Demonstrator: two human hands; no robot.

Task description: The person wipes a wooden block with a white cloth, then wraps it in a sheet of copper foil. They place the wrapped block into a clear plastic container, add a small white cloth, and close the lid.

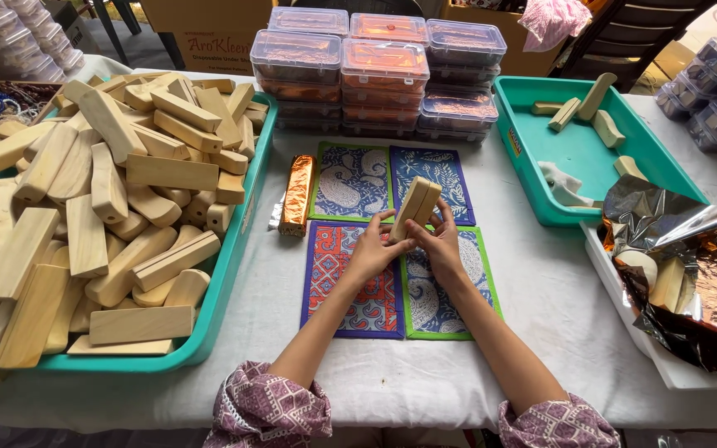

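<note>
My left hand [373, 247] and my right hand [439, 245] together hold up a pale wooden block [415, 205], made of two flat pieces pressed side by side, above several patterned cloth mats [350, 182] in blue, red and green. The left hand's fingers wrap the block's lower left; the right hand's fingers grip its lower right. A bar wrapped in copper foil [297, 196] lies just left of the mats.
A teal tray [238, 241] heaped with wooden blocks fills the left. A second teal tray [582, 158] with a few wooden pieces sits at the right. Stacked clear lidded boxes [383, 75] stand behind the mats. Crumpled copper foil [690, 265] lies in a white tray at right.
</note>
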